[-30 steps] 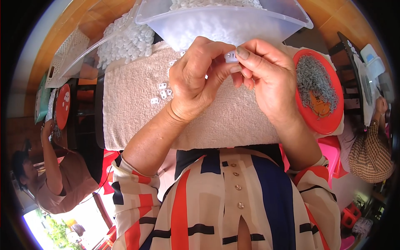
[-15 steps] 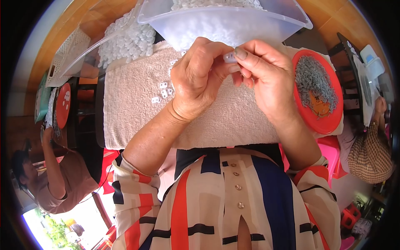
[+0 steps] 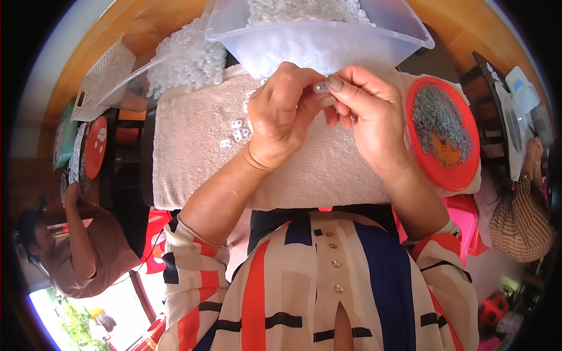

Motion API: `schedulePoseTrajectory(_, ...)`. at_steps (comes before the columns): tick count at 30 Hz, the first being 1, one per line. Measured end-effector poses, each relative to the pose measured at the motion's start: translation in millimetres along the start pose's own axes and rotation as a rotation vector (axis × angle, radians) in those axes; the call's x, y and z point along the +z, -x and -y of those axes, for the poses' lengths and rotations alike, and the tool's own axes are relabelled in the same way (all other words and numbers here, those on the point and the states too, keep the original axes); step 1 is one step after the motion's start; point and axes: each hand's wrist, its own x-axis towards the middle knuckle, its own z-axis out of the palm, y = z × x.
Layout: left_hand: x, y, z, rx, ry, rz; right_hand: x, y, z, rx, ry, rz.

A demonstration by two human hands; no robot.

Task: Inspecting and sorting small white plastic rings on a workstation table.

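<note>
Several white parts [image 3: 237, 134] lie left of centre on the towel [image 3: 199, 181]; then the left hand [image 3: 278, 116], its grip nearly closed around the left end of a block [image 3: 320, 88] at upper centre, visible length running crosswise; the right hand [image 3: 374, 120], equally near, pinches its right end; far right, a red tray [image 3: 439, 176]

Left side: white perforated basket [image 3: 93, 96] at the far end, then a teal tray [image 3: 61, 151] just beside a round red plate [image 3: 92, 157] with some white bits on it, and nearer, a co-worker in a brown top [image 3: 102, 251] with a thin black cable [image 3: 146, 260] close by. Right side: pale blue plastic container [image 3: 523, 90] far, co-worker in a checked shirt [image 3: 521, 225] nearer, pink stool [image 3: 463, 221] left of them, red stool [image 3: 493, 309] at near right. Near left corner: bright opening with green plants [image 3: 76, 322].
</note>
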Motion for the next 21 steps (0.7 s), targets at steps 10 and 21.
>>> schedulePoseTrajectory(10, -18.7, 2.9, -0.8, -0.419, 0.056, -0.293, -3.5, 1.8, 1.0, 0.002, 0.013, -0.05)
schedulePoseTrajectory(21, -118.3, -77.0, 34.5, -0.116, -0.611, -0.352, -24.0, -11.4, 8.2, -0.143, -0.007, -0.19)
